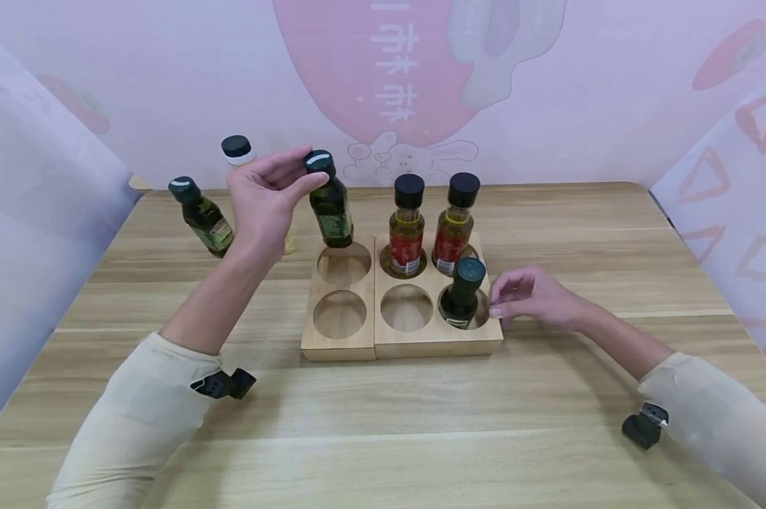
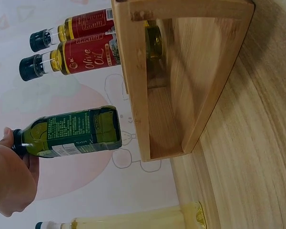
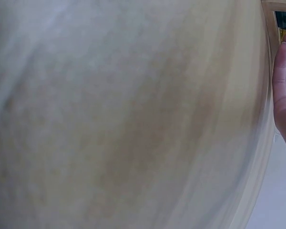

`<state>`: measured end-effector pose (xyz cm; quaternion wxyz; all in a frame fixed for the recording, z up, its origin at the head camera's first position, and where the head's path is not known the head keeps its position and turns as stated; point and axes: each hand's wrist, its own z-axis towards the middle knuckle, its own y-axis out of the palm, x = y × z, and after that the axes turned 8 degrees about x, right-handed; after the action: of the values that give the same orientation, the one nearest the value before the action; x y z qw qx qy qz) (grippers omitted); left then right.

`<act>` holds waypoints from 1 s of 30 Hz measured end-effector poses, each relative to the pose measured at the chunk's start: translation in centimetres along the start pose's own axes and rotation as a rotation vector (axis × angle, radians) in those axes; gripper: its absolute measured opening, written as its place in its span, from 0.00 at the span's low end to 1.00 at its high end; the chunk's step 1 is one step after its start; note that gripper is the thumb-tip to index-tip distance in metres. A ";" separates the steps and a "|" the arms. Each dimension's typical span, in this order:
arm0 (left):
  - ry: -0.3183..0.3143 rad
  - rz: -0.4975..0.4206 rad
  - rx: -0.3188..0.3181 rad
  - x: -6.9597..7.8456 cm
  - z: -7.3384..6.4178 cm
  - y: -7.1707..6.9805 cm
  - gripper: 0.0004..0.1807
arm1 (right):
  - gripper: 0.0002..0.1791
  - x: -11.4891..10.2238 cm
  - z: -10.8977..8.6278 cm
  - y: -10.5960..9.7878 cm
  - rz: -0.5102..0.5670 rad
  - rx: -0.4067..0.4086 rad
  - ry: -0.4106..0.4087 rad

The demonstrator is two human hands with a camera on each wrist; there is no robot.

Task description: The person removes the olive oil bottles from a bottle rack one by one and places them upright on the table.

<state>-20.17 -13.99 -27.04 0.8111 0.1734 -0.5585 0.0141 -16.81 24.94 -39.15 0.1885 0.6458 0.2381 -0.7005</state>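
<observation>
My left hand [image 1: 262,201] pinches a dark green glass bottle [image 1: 333,212] by its cap and neck. The bottle is above the back left hole of the wooden bottle rack [image 1: 338,345]; the left wrist view shows its base [image 2: 115,126] outside the rack. My right hand [image 1: 535,300], fingers loosely bent, is at the rack's right end, close to a green-capped dark bottle [image 1: 465,290] in the front right hole. Whether it touches the rack is hard to tell. Two red-labelled olive oil bottles [image 1: 406,233] [image 1: 453,233] stand in the rack's back row.
Left of the rack, another dark green bottle [image 1: 206,220] stands on the wooden table [image 1: 383,438]. Partly behind my left hand is a tall bottle with a dark cap [image 1: 236,146]; its pale yellow oil [image 2: 138,218] shows in the left wrist view. A printed backdrop [image 1: 548,127] rises behind.
</observation>
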 end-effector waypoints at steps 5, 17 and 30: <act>-0.028 0.003 0.012 -0.1 0.3 0.0 0.16 | 0.10 0.0 0.0 0.0 0.001 0.001 -0.004; -0.056 0.020 0.095 -0.6 1.9 0.4 0.18 | 0.11 0.0 0.0 -0.1 0.005 -0.007 -0.002; -0.041 0.044 0.131 -2.2 2.9 0.3 0.18 | 0.12 0.2 0.1 -0.1 0.020 -0.013 -0.008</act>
<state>-23.69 -14.24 -28.05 0.7857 0.2143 -0.5766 0.0648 -16.96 25.01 -39.38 0.2009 0.6442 0.2355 -0.6995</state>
